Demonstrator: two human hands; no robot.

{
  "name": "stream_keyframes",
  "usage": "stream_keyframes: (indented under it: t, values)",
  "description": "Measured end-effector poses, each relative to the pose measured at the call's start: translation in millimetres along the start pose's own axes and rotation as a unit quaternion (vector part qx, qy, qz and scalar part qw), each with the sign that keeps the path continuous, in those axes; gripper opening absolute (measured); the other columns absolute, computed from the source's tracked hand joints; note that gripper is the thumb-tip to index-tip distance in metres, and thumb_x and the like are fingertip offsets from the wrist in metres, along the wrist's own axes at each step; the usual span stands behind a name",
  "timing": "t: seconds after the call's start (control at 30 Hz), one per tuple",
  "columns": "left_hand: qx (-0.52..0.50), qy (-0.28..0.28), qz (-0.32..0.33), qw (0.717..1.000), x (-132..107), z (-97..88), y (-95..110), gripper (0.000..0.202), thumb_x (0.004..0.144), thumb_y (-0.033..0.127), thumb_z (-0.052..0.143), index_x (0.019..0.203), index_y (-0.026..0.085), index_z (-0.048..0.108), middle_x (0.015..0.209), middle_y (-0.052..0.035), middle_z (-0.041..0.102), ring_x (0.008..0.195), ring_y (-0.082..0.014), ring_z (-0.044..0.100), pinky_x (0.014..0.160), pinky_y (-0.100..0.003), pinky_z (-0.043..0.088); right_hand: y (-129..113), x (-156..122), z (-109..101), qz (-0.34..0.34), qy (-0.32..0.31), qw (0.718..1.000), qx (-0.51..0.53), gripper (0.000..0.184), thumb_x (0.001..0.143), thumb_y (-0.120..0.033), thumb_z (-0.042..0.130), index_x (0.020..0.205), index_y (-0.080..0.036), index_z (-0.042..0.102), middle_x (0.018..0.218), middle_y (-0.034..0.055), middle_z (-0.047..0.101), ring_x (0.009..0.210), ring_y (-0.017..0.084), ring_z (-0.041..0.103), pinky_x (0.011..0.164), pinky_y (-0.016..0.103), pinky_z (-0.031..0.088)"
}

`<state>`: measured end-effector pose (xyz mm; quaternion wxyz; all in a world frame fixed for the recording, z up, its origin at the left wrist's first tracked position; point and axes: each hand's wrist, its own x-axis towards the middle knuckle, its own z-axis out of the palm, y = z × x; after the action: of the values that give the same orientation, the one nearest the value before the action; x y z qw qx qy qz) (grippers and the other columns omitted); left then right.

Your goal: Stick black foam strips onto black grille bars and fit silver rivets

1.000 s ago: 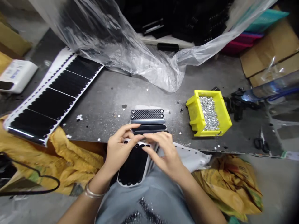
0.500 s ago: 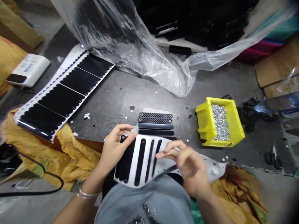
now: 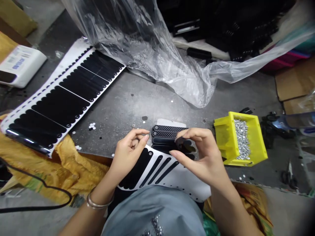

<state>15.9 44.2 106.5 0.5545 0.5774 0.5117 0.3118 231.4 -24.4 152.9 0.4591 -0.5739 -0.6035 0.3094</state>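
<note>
A white backing sheet (image 3: 172, 178) with several long black adhesive strips lies across my lap at the table's near edge. My left hand (image 3: 128, 154) pinches the sheet's upper left corner, fingers closed on it. My right hand (image 3: 200, 154) is raised just above the sheet, thumb and fingers closed on one black strip (image 3: 183, 144) peeled from it. Right behind both hands a short stack of black oblong parts (image 3: 168, 132) lies on the grey table, two with a mesh texture on top.
A yellow bin (image 3: 258, 131) of small silver screws stands to the right. A long white sheet of black strips (image 3: 64, 98) lies at the left. Crumpled clear plastic (image 3: 157, 55) covers the back. Scissors (image 3: 287, 175) lie far right. Yellow sacking (image 3: 71, 164) hangs off the near edge.
My right hand has lifted from the sheet to over the stacked parts with a black strip pinched in it. The sheet has slewed round on my lap. The view shifted a little.
</note>
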Motion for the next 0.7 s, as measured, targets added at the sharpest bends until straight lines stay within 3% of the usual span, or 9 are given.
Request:
stream_keyframes:
  t: [0.13, 0.27, 0.4, 0.47, 0.57, 0.7]
  values:
    - [0.002, -0.005, -0.008, 1.0, -0.9, -1.6, -3.6, 0.018, 0.094, 0.034, 0.068, 0.108, 0.022, 0.072, 0.075, 0.0034, 0.063, 0.052, -0.0057, 0.046, 0.049, -0.019, 0.035, -2.2, -5.8, 2.2, -0.042, 0.041, 0.998, 0.006, 0.045, 0.092, -0.008, 0.068, 0.128, -0.032, 0.058, 0.105, 0.0023, 0.06, 0.101, 0.02, 0.062, 0.089, 0.041, 0.056]
    - [-0.007, -0.011, -0.015, 1.0, 2.4, -0.6, -5.9, 0.021, 0.095, 0.036, 0.068, 0.111, 0.023, 0.071, 0.076, 0.0027, 0.064, 0.053, -0.0062, 0.047, 0.048, -0.019, 0.035, -0.8, 2.0, 2.8, -0.071, 0.022, 0.993, -0.095, 0.052, 0.095, -0.01, 0.067, 0.141, -0.034, 0.059, 0.109, 0.0044, 0.055, 0.098, 0.018, 0.06, 0.085, 0.038, 0.056]
    - [-0.001, -0.016, -0.008, 1.0, 6.5, 2.8, -7.1, 0.021, 0.096, 0.036, 0.067, 0.111, 0.023, 0.072, 0.076, 0.0029, 0.063, 0.053, -0.0063, 0.048, 0.049, -0.02, 0.037, 9.7, 9.0, 2.8, -0.126, -0.022, 0.967, -0.22, 0.061, 0.101, -0.008, 0.056, 0.155, -0.033, 0.046, 0.101, 0.0036, 0.065, 0.092, 0.019, 0.062, 0.082, 0.036, 0.056]
    - [0.003, -0.017, -0.011, 1.0, 8.3, 4.6, -7.7, 0.022, 0.096, 0.037, 0.068, 0.112, 0.024, 0.073, 0.077, 0.0029, 0.063, 0.052, -0.0061, 0.047, 0.049, -0.02, 0.036, 14.6, 11.1, 4.9, -0.116, -0.02, 0.955, -0.273, 0.063, 0.102, -0.012, 0.055, 0.16, -0.027, 0.038, 0.101, 0.0051, 0.069, 0.09, 0.02, 0.064, 0.078, 0.034, 0.057]
    - [0.014, -0.015, -0.018, 1.0, 10.0, 6.1, -8.1, 0.022, 0.095, 0.037, 0.068, 0.112, 0.024, 0.074, 0.077, 0.0025, 0.066, 0.051, -0.0062, 0.044, 0.048, -0.02, 0.035, 18.0, 14.3, 8.2, -0.086, -0.024, 0.943, -0.32, 0.051, 0.102, -0.018, 0.057, 0.152, -0.02, 0.048, 0.109, 0.0092, 0.074, 0.093, 0.021, 0.068, 0.075, 0.033, 0.059]
    - [0.053, -0.01, 0.003, 0.999, 11.3, 5.9, -7.6, 0.021, 0.096, 0.039, 0.068, 0.108, 0.025, 0.077, 0.083, 0.0009, 0.07, 0.053, -0.0074, 0.043, 0.048, -0.021, 0.034, 22.0, 17.5, 9.2, -0.158, -0.063, 0.927, -0.335, 0.03, 0.102, -0.011, 0.053, 0.126, -0.022, 0.068, 0.126, 0.0109, 0.073, 0.102, 0.022, 0.07, 0.084, 0.036, 0.056]
